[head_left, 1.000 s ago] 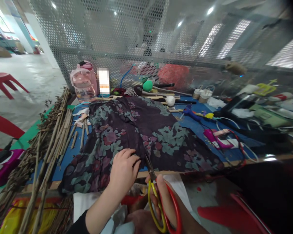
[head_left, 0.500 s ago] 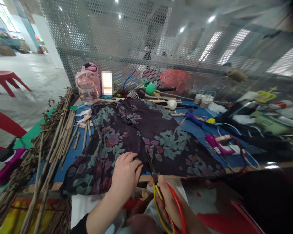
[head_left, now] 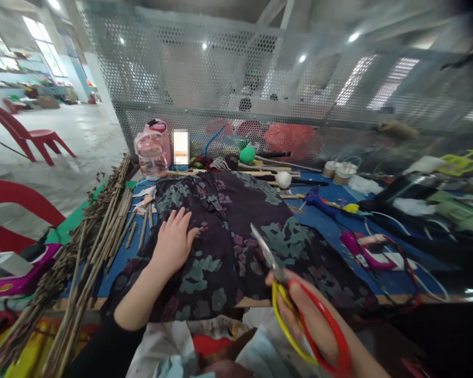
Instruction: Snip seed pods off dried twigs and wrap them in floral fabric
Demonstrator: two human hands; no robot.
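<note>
A dark floral cloth [head_left: 205,268] is spread over the blue table top and hangs a little past the front edge. My left hand [head_left: 174,239] lies flat on its left half, fingers spread. In my right hand [head_left: 299,304] are scissors [head_left: 274,262] with one red and one yellow handle. Their blades look closed together and point up and away over the right half of the cloth. A cut or gap in the cloth runs up from the front edge, between my hands; how far it reaches I cannot tell.
Bundled dry stalks [head_left: 90,236] lie along the left. A pink water bottle [head_left: 152,152] stands at the back, before a perforated metal screen [head_left: 201,79]. Sticks, a green ball [head_left: 247,155] and a white ball [head_left: 284,180] lie behind the cloth. A magenta device [head_left: 364,252] with cables sits right.
My left hand has slid forward and left over the cloth and spread its fingers. The scissors have come away from the cloth's front edge, moving right and up. The view has shifted slightly.
</note>
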